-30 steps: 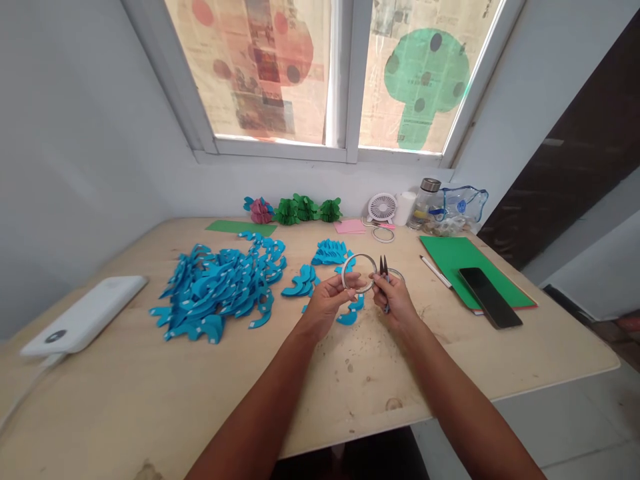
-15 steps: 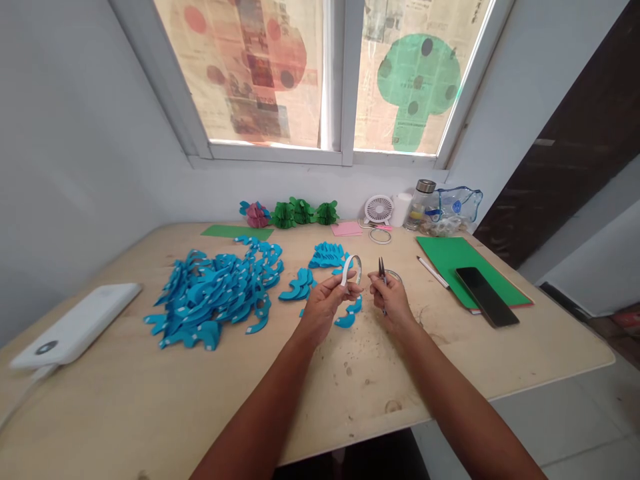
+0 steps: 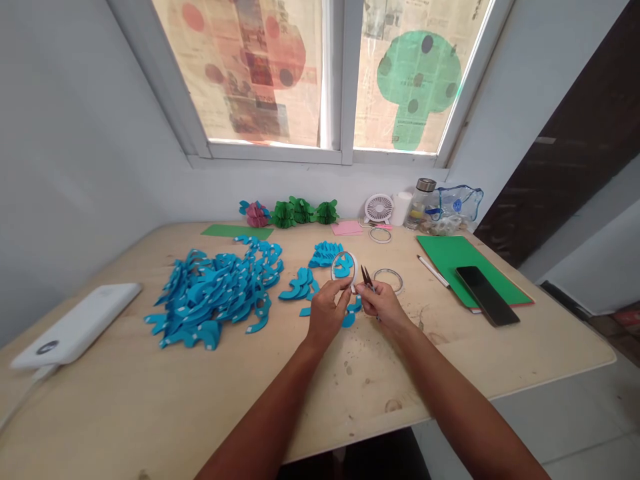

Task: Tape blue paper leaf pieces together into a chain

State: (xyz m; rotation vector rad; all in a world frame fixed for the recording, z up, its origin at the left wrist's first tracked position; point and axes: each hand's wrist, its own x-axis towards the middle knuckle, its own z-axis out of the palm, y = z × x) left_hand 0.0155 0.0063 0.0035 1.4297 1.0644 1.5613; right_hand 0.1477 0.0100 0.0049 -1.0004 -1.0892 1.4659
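Note:
My left hand (image 3: 329, 305) is closed on a thin roll of tape (image 3: 355, 267), held up so that its ring faces me. Scissors (image 3: 367, 277) with dark blades pointing up are in my right hand (image 3: 384, 303), whose fingertips come close to the lower edge of the roll. Just behind my hands lie small blue paper pieces (image 3: 299, 285) and a folded blue paper stack (image 3: 327, 254). Another tape roll (image 3: 395, 272) lies flat on the table beyond my right hand.
A big heap of blue paper pieces (image 3: 215, 293) is at the left, near a white power bank (image 3: 80, 323). Green sheets (image 3: 450, 257), a phone (image 3: 485, 293) and a white pen (image 3: 433, 271) lie right. Along the wall stand paper flowers (image 3: 303, 211), a fan (image 3: 379, 209) and a bottle (image 3: 421, 203).
The roll has turned from nearly edge-on to facing me. My right hand has moved left toward it with the scissors, uncovering the roll on the table.

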